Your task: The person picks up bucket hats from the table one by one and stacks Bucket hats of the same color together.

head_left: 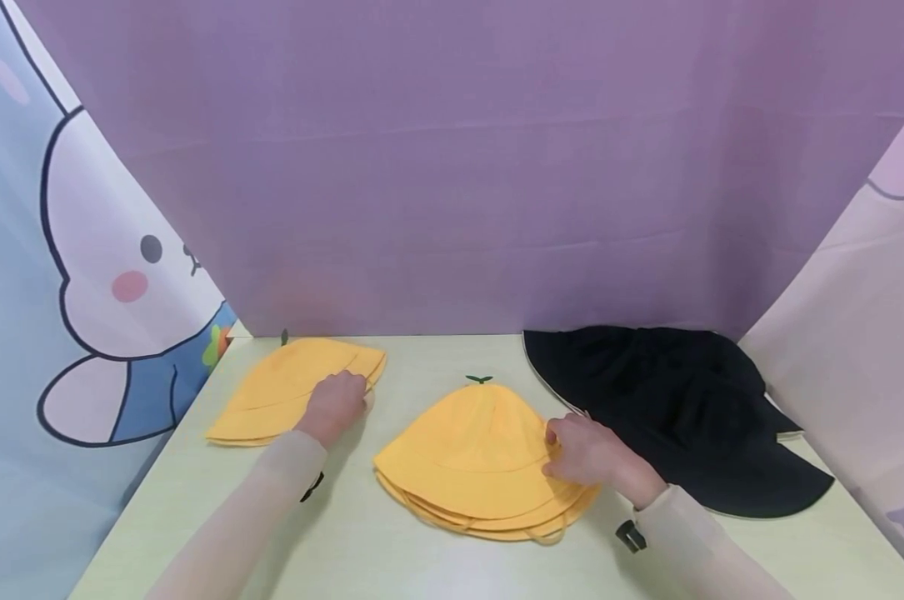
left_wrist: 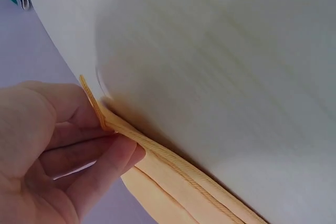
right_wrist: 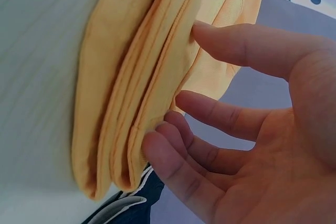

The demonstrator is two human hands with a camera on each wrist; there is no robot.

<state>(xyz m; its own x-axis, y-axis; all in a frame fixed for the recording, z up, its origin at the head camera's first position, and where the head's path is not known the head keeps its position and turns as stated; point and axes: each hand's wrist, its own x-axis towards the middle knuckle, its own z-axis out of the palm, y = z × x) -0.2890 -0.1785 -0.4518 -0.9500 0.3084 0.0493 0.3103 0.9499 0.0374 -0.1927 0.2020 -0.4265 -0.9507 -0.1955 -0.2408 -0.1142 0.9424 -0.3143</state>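
Note:
On the left of the table lies a yellow bucket hat (head_left: 267,396), folded flat, with a small green sprout on its crown. My left hand (head_left: 337,408) pinches its brim edge (left_wrist: 176,163) at the right corner, where a thin elastic loop (left_wrist: 91,98) sticks up by the fingers. In the middle is a flat pile of yellow bucket hats (head_left: 474,450), a green sprout on top. My right hand (head_left: 590,454) rests against the pile's right side, its fingertips touching the layered brims (right_wrist: 128,87) with thumb and fingers spread apart.
A black hat-like cloth piece (head_left: 669,408) lies flat at the right of the pale table (head_left: 332,550). Behind rises a purple cloth (head_left: 452,167). Patterned curtains hang at the left (head_left: 17,250) and right (head_left: 856,350).

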